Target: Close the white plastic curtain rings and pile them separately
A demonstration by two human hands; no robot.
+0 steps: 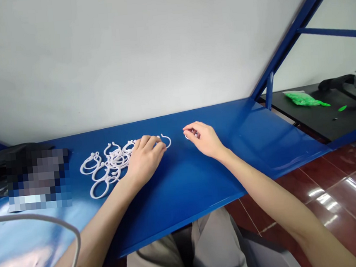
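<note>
The left hand [147, 159] hides part of a white ring [170, 141] near the back edge of the counter [183, 191]; its fingers bend down, but I cannot tell if they grip it. The right hand [205, 139] is curled, its fingers pinching a small white bit [186, 136], mostly covered up. The pile of white rings [115, 157] sits just left of the left hand, too jumbled to count. Past the right hand there is room to move, up to the counter's right edge.

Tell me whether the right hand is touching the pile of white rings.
Apart. The head view shows a plain stretch of blue table between the right hand and the pile of white rings.
</note>
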